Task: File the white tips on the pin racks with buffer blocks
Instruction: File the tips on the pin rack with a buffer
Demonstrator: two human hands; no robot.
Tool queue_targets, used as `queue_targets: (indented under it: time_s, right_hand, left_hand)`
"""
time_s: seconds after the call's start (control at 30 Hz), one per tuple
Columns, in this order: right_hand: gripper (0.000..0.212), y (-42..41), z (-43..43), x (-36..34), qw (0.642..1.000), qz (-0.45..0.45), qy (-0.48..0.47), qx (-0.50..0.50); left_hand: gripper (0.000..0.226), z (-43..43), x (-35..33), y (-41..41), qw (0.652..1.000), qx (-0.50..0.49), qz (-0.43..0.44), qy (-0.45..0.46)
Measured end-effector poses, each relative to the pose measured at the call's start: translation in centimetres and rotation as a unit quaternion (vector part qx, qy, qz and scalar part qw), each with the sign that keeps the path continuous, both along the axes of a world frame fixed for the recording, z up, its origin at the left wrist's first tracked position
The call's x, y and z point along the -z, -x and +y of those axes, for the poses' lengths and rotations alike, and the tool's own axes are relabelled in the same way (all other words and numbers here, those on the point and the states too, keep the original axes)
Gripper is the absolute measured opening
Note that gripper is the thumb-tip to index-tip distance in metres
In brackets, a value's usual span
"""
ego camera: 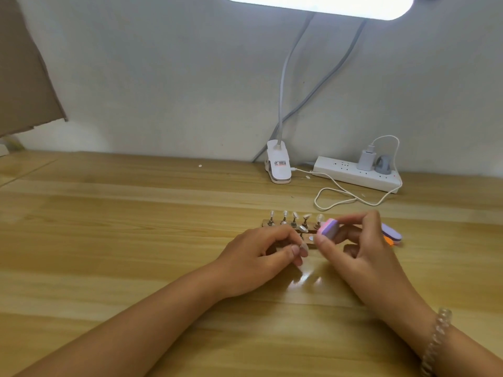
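Well, the wooden worktop (136, 227) takes up most of your view. It runs back to a pale wall (163, 77) and has wide bare room to the left of your arms. A cardboard sheet (24, 77) leans in at the far left, and a lit lamp (321, 4) hangs overhead. At the wall edge lies a white power strip (353, 175) with a charger (366, 159) plugged in, and its white cable (334, 197) loops forward toward your work. Beside the strip is the lamp clip (279, 165); its label (280, 163) has red and black print too small to read.

Your left hand (261, 251) pinches one white tip (303, 251) between thumb and fingers (295, 248). You cannot tell whether it is seated on the near pin rack (309, 238), which your hands mostly hide. Your right hand (362, 248) has its fingers (353, 219) clamped on a pink and purple buffer block (329, 228), held just beside that tip. The far pin rack (294, 223) carries five tips upright. Spare buffer blocks (392, 234) lie behind your right hand. A clear coil bracelet (438, 338) circles that wrist.
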State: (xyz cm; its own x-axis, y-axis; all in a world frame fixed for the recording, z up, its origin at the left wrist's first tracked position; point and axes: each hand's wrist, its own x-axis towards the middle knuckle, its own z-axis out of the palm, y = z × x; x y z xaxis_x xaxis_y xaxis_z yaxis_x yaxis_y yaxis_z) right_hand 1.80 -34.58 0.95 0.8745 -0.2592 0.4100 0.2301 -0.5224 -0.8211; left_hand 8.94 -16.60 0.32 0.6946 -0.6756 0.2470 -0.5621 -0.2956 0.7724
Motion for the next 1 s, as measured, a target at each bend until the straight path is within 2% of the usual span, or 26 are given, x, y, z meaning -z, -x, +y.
queue_targets:
  time_s: [0.03, 0.1, 0.17, 0.23, 0.37, 0.53, 0.67, 0.83, 0.93, 1.0]
  right_hand:
    - [0.038, -0.1, -0.2, -0.1, 0.999, 0.004, -0.033, 0.009]
    - [0.037, 0.3, 0.0, -0.1, 1.000, 0.010, -0.020, -0.020]
    - [0.038, 0.9, 0.6, 0.2, 0.993, 0.032, 0.083, -0.075]
    - [0.039, 1.2, 0.9, 0.3, 0.980, 0.050, 0.169, -0.089]
    - [0.037, 0.6, 0.6, 0.2, 0.991, 0.021, 0.120, -0.052]
    - [0.038, 1.2, 0.7, 0.2, 0.975, 0.020, 0.196, -0.105]
    - [0.045, 0.6, 0.5, -0.4, 0.993, 0.000, 0.110, -0.049]
    - [0.039, 1.3, 1.0, 0.1, 0.977, 0.006, 0.181, -0.111]
    - [0.036, 0.8, 0.6, -0.1, 0.990, 0.006, 0.119, -0.077]
    - [0.036, 0.6, 0.4, -0.1, 0.990, -0.007, 0.127, -0.066]
  left_hand:
    - [0.011, 0.0, 0.1, -0.1, 1.000, 0.000, 0.002, 0.003]
    - [0.009, 0.1, 0.3, -0.2, 1.000, -0.001, 0.001, 0.006]
    - [0.011, 0.1, 0.4, -0.2, 1.000, -0.008, 0.004, 0.004]
    - [0.017, 0.0, 0.4, -0.3, 1.000, -0.013, 0.007, 0.004]
    - [0.027, -0.1, 0.2, -0.2, 1.000, -0.016, 0.012, 0.002]
    - [0.028, -0.1, 0.3, -0.3, 1.000, -0.018, 0.000, -0.011]
    - [0.023, -0.2, 0.2, -0.3, 1.000, -0.014, 0.002, -0.012]
    - [0.029, -0.1, 0.2, -0.2, 1.000, -0.014, 0.006, -0.012]
    - [0.027, -0.2, 0.1, -0.2, 1.000, -0.011, -0.002, -0.021]
    - [0.026, -0.2, 0.1, -0.1, 1.000, -0.009, -0.004, -0.014]
